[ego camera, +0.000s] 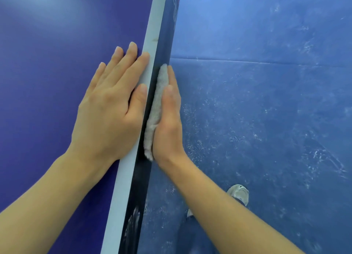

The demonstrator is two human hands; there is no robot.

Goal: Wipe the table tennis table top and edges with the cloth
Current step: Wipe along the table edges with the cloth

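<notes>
Two bare forearms reach in from below, with two hands, one cloth and one shoe [239, 193] in sight. Deep blue table top [47, 63] carries a white border line [125, 177] above its dark side edge [165, 34]; scuffed blue floor [266, 120] lies beyond. Left hand [110, 108] lies flat on the top, fingers straight, holding nothing. Right hand [167, 124], fingers straight, presses the grey cloth [156, 108] against the side edge.

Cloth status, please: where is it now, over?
Left hand flat on table top. Right hand presses cloth against table's side edge. Nothing in the way.
</notes>
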